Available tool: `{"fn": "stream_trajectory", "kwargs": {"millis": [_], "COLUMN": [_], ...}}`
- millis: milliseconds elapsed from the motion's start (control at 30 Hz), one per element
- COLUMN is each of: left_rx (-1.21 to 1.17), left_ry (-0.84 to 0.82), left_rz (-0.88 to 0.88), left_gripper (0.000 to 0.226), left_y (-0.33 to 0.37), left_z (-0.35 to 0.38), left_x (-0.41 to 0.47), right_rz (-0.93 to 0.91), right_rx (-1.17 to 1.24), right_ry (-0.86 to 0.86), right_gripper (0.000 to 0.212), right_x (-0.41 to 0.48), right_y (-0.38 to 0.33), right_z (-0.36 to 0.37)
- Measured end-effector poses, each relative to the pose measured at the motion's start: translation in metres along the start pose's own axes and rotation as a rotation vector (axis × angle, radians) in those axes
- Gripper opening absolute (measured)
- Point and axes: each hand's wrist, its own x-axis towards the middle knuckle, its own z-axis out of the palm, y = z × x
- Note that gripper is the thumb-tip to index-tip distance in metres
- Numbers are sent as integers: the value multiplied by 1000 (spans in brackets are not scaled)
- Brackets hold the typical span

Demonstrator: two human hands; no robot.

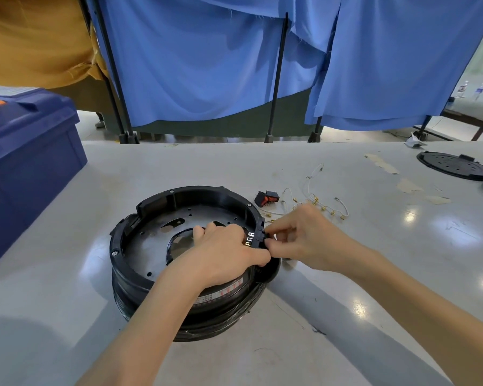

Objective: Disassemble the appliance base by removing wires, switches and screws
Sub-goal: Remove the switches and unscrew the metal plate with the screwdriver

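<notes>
Appliance base (156, 232) sits mid-desk (346, 344), left hand (223, 254) grip curled over its right rim, right hand (304, 235) grip pinching the rim-mounted switch (264, 237); risk: uneven push snaps clip tabs, or base skids.

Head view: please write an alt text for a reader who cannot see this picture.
Two bare hands work on a round black appliance base on a grey table: the left hand grips its rim, the right hand pinches a small black part set in that rim. A red switch and loose wires lie beyond it.
</notes>
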Motion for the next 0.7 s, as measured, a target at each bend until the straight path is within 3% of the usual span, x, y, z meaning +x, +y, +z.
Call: {"fn": "stream_trajectory", "kwargs": {"millis": [267,467,700], "left_rx": [-8,9,16], "left_ry": [-7,6,-2], "left_rz": [17,45,27], "left_gripper": [40,39,40], "left_y": [2,6,6], "left_z": [1,0,1], "left_x": [-2,-4,-3], "right_rz": [47,79,74], "right_rx": [109,205,197], "right_ry": [11,134,90], "right_gripper": [21,18,13], "right_x": [-7,-18,-15], "right_y": [5,10,6], "right_z": [2,15,8]}}
